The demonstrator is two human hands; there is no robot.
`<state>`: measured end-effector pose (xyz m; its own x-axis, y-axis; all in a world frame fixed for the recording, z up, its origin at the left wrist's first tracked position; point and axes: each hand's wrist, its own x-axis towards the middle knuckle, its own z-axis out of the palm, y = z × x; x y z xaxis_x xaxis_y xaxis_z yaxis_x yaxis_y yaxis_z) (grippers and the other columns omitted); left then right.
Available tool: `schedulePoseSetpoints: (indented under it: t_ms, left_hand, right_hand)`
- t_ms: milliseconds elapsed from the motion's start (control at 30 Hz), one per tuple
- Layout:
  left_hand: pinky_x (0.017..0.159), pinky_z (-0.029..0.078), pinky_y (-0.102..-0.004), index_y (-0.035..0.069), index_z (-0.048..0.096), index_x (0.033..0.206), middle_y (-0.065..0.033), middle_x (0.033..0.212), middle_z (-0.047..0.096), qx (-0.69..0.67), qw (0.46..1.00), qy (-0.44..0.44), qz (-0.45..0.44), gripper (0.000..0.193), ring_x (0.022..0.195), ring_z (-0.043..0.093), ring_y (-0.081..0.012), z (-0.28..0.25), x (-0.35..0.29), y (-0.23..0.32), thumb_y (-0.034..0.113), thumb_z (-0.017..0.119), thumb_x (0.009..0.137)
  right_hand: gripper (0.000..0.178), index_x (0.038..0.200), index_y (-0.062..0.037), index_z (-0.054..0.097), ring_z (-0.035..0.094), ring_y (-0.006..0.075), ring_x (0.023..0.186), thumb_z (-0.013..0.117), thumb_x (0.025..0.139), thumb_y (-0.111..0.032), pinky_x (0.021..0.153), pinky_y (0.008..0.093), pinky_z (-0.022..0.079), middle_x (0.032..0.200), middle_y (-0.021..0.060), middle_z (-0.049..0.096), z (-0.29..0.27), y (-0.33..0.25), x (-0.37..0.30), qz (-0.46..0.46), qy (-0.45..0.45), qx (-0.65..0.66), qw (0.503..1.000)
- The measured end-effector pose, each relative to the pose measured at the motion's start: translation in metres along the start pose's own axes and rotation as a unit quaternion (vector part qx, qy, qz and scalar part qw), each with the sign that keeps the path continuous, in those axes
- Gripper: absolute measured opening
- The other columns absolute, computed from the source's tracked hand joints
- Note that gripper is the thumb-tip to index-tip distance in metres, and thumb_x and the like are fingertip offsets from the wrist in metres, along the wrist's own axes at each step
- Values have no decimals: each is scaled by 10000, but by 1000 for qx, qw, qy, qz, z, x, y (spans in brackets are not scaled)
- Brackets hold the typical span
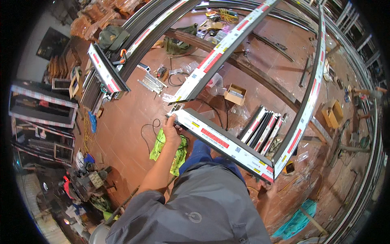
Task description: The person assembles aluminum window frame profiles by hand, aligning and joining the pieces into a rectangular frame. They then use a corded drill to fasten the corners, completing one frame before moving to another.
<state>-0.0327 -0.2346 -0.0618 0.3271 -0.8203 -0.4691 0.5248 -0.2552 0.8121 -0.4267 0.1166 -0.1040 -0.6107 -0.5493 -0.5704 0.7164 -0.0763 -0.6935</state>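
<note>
My left hand held the left end of the near bar; my right hand was at its right corner, its grip too hidden to tell. Joining the near bar to the left bar, across a small gap, seemed the step; the next move called for careful alignment. Beyond, a cardboard box stood on the reddish, cluttered workshop floor.

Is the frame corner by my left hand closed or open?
Open: a gap shows between the short bar your left hand grips and the left long bar.
</note>
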Motion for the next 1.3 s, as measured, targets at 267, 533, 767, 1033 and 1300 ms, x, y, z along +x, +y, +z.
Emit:
schedulePoseSetpoints:
  t_ms: [267, 533, 767, 1033, 1300]
  left_hand:
    - [670, 571, -295, 80, 611, 1155, -25, 942, 702, -65, 996, 11, 56, 272, 777, 690, -140, 9, 4, 4, 180, 725, 929]
    - [927, 597, -397, 51, 513, 1416, -98, 1215, 686, -209, 977, -13, 25, 572, 1041, 702, -222, 20, 9, 2, 76, 762, 902]
    - [927, 594, -381, 29, 484, 1424, -121, 1332, 661, -233, 972, -25, 26, 581, 1053, 694, -217, 24, 11, 4, 36, 740, 902]
    - [908, 582, -336, 25, 472, 1424, -119, 1338, 668, -239, 971, -14, 14, 557, 1032, 686, -187, 22, 8, 12, -1, 721, 927]
    - [869, 571, -307, 3, 500, 1422, -106, 1245, 709, -232, 973, 6, -9, 530, 985, 684, -158, 22, 8, 15, 20, 711, 936]
  right_hand:
    - [356, 1324, -106, 533, 773, 297, 788, 546, 1048, -330, 646, 391, 605, 1023, 123, 769, 11, -44, -13, 122, -60, -250, 959]
    - [318, 1051, -34, 703, 675, 173, 670, 653, 1023, -348, 604, 304, 548, 814, 79, 697, 21, -154, 64, -91, -48, -558, 823]
    - [278, 1191, 33, 700, 683, 272, 1066, 725, 935, -72, 967, 368, 520, 1136, 148, 711, 383, -87, 53, -379, -330, -636, 586]
    - [871, 1539, -244, 475, 384, 470, 1485, 865, 764, -170, 1126, 706, 374, 1608, 145, 434, 555, 97, 39, -475, -498, -716, 120]
    - [745, 1400, -221, 546, 374, 482, 1483, 887, 742, -147, 1063, 811, 396, 1479, 152, 511, 575, 108, 34, -403, -510, -758, 55]
